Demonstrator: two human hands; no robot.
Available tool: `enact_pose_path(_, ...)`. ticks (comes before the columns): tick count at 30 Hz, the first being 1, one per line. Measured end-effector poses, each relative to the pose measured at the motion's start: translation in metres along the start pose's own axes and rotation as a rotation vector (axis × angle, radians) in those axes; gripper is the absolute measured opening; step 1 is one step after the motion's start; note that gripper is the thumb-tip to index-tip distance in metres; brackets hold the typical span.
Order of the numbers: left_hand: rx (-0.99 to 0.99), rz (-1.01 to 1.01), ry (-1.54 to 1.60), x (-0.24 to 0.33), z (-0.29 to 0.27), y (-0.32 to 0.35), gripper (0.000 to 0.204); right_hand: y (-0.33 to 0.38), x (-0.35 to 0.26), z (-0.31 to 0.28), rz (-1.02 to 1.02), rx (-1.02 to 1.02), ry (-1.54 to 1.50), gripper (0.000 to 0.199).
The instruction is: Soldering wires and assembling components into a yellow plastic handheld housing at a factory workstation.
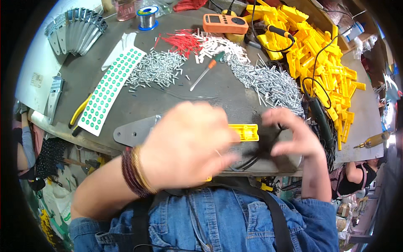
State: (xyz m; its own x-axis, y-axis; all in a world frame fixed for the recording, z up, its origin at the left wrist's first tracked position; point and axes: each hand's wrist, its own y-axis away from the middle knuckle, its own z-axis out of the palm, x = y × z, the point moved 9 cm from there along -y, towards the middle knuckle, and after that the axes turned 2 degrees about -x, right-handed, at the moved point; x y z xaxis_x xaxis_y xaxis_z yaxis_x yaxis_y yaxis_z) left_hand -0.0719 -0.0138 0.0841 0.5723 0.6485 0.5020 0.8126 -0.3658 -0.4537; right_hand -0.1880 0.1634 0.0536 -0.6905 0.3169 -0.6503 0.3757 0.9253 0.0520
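Observation:
My left hand (189, 145), blurred by motion, is curled over the table's near edge. Its fingers are bent inward, and what they hold, if anything, cannot be made out. A yellow plastic housing (248, 132) sticks out past its knuckles, the rest hidden beneath it. Left of that hand lies a grey metal plate (133, 132) with round holes, partly covered by the wrist. My right hand (297, 133) is open, thumb and fingers spread in a C shape. Black cable (252, 161) runs close to its fingertips, over a dark blurred patch; a grip on it does not show.
Loose screws (155, 69), red pieces (182, 42), white pieces (222, 46) and long screws (275, 86) lie in heaps. Yellow housings (319, 54) pile up at right near a soldering iron (280, 31). An orange multimeter (225, 24), screwdriver (205, 73) and green-dotted sticker sheet (111, 88) lie further back.

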Motion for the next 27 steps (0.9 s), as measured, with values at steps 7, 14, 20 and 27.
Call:
enact_pose_path(7, -0.151, 0.087, -0.154, 0.02, 0.026, 0.004, 0.021, 0.022, 0.004, 0.011, -0.051, 0.295, 0.195, 0.02)
enact_pose_path(14, -0.132, -0.027, -0.13, -0.007, 0.028, 0.009, 0.022, 0.007, -0.003, 0.015, -0.064, 0.392, 0.479, 0.015)
enact_pose_path(20, -0.08, -0.092, -0.081, -0.008, 0.024, 0.01, 0.026, 0.001, -0.006, 0.018, -0.144, 0.23, 0.478, 0.017)
enact_pose_path(27, -0.02, -0.079, -0.144, -0.002, 0.021, 0.007, 0.015, -0.083, 0.122, -0.193, 0.315, 0.776, 0.782, 0.034)
